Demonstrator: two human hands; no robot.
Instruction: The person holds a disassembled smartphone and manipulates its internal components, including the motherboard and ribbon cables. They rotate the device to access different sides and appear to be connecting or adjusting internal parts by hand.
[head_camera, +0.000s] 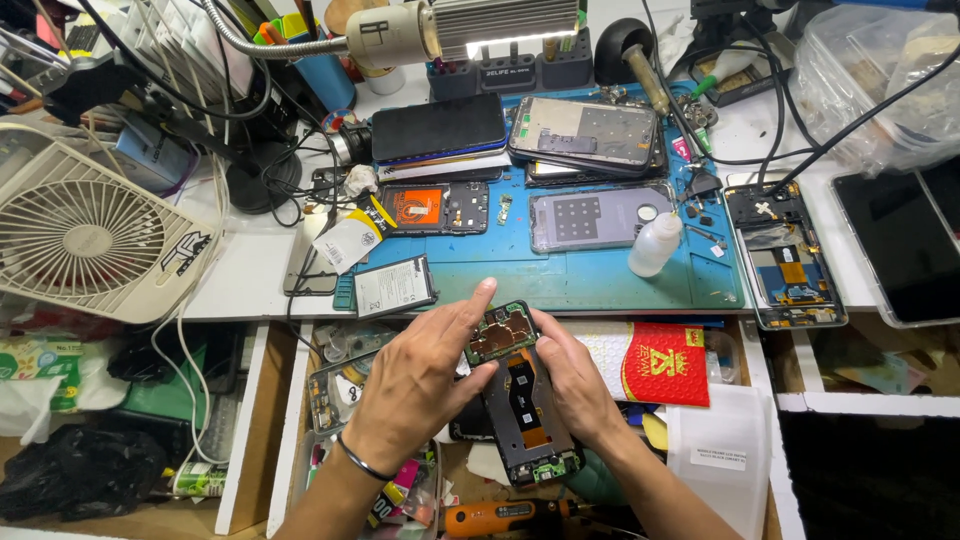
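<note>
My left hand (420, 385) and my right hand (575, 385) hold an opened phone frame (525, 420) between them, just below the front edge of the blue work mat (560, 275). The frame's back is off and its inner parts show. At its top end sits a green circuit board (502, 332). My left thumb and forefinger pinch that board's left side, and my right fingertips touch its right side. The right palm cups the frame's right edge.
On the mat lie a loose battery (394, 286), several opened phones (585, 135), a grey back cover (598, 217) and a small white bottle (655, 245). A white fan (85, 235) stands left, a lamp (480, 25) overhead, open drawers with parts below, an orange screwdriver (500, 517) near the bottom.
</note>
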